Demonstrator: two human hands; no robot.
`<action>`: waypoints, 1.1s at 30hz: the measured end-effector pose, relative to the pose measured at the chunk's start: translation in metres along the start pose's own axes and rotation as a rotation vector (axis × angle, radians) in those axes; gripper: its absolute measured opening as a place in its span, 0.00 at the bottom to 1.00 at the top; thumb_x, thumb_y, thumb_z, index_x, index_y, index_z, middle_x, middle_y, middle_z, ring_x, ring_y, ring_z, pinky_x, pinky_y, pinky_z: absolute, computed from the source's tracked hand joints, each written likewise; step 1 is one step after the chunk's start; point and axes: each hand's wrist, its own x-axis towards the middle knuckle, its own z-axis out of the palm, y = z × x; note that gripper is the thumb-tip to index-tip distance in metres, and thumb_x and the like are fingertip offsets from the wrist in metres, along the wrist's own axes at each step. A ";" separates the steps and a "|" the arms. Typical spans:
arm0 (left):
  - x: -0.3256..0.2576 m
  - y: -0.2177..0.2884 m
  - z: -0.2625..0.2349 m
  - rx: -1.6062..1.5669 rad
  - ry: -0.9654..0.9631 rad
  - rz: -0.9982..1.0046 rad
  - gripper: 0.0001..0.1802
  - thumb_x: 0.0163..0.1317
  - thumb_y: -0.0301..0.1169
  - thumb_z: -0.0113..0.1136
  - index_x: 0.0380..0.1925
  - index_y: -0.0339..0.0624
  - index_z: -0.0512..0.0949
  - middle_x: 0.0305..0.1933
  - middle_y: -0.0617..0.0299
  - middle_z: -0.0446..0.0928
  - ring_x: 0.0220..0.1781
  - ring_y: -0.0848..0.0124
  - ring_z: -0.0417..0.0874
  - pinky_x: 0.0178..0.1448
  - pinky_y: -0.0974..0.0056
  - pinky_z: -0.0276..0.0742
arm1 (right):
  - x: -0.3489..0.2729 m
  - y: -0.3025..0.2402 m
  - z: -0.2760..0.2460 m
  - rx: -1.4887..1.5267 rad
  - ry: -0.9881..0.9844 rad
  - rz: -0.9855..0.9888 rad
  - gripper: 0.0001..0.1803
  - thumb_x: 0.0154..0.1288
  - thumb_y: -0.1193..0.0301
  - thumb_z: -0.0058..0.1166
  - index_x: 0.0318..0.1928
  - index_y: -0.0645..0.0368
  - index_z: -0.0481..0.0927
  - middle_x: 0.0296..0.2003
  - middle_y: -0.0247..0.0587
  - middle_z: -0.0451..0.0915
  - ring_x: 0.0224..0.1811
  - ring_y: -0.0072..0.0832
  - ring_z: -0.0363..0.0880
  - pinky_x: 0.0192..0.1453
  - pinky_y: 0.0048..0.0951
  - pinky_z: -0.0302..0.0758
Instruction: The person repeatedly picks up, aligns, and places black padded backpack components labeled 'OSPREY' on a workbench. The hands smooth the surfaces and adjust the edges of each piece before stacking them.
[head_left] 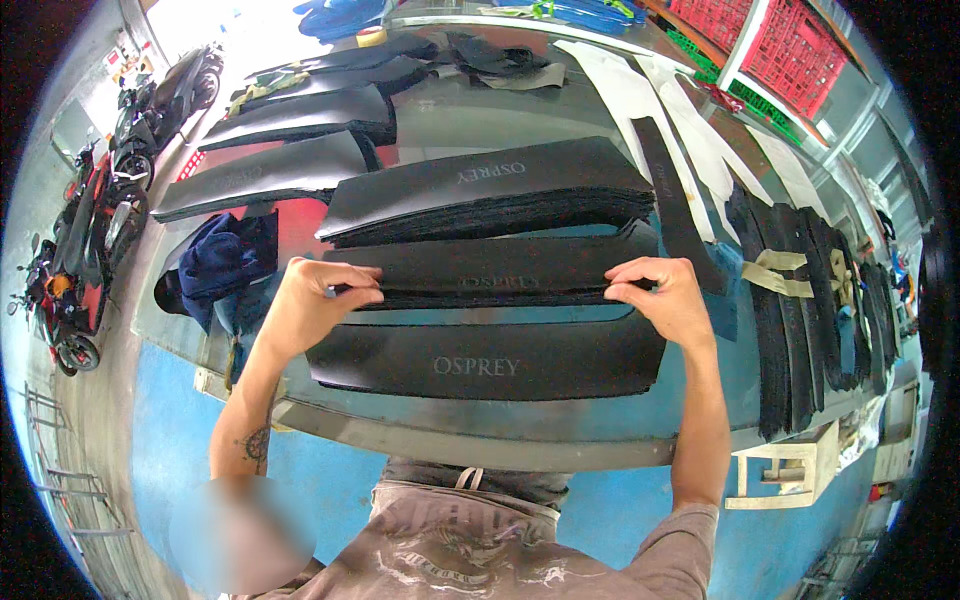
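Observation:
My left hand point(322, 303) and my right hand point(668, 298) pinch the two ends of a long black sheet panel point(490, 294) between thumb and fingers. The panel is stretched level between them, low over the table. Beyond it lies a thick stack of similar black panels point(480, 185) with faint lettering on top. Nearer to me, another black panel pile point(560, 355) with grey lettering lies flat, apart from both hands. How many layers my fingers hold cannot be made out.
More black panel stacks point(300, 118) line the table's far left, beside a dark blue cloth point(232, 258). White strips point(690, 130) and bundled black strips point(790, 330) lie to the right. The table edge point(450, 440) runs before me. Motorbikes point(95, 235) stand left; red crates point(790, 60) are far right.

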 end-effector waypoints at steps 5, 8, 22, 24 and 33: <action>0.006 -0.007 -0.009 -0.027 0.089 -0.007 0.09 0.70 0.20 0.66 0.47 0.34 0.90 0.38 0.58 0.90 0.41 0.77 0.84 0.49 0.69 0.79 | 0.004 0.017 -0.005 -0.024 0.134 -0.117 0.08 0.67 0.75 0.71 0.46 0.62 0.91 0.42 0.42 0.93 0.44 0.31 0.92 0.50 0.31 0.84; 0.004 -0.017 -0.011 -0.129 0.213 -0.011 0.09 0.73 0.19 0.63 0.49 0.31 0.87 0.41 0.63 0.88 0.44 0.79 0.82 0.52 0.70 0.79 | 0.005 0.018 0.001 0.011 0.371 -0.145 0.10 0.64 0.75 0.75 0.45 0.61 0.92 0.39 0.39 0.93 0.39 0.24 0.89 0.42 0.28 0.82; -0.056 0.010 -0.023 0.142 0.271 0.263 0.11 0.65 0.14 0.65 0.44 0.34 0.89 0.53 0.51 0.91 0.63 0.56 0.91 0.76 0.43 0.76 | -0.060 -0.020 -0.035 -0.140 0.287 -0.417 0.17 0.58 0.90 0.66 0.44 0.56 0.91 0.48 0.42 0.93 0.58 0.43 0.90 0.63 0.41 0.84; -0.076 -0.004 -0.013 0.184 0.175 0.281 0.16 0.60 0.11 0.63 0.44 0.37 0.90 0.54 0.52 0.91 0.67 0.52 0.88 0.80 0.39 0.70 | -0.082 -0.012 -0.028 -0.239 0.160 -0.372 0.18 0.59 0.89 0.66 0.46 0.54 0.91 0.52 0.39 0.92 0.62 0.44 0.88 0.65 0.45 0.83; -0.118 -0.014 0.004 0.240 0.083 0.219 0.23 0.48 0.12 0.56 0.41 0.41 0.92 0.54 0.53 0.91 0.69 0.48 0.86 0.83 0.34 0.64 | -0.111 0.003 -0.009 -0.224 -0.038 -0.320 0.19 0.59 0.82 0.70 0.50 0.52 0.91 0.55 0.39 0.91 0.63 0.46 0.87 0.67 0.47 0.81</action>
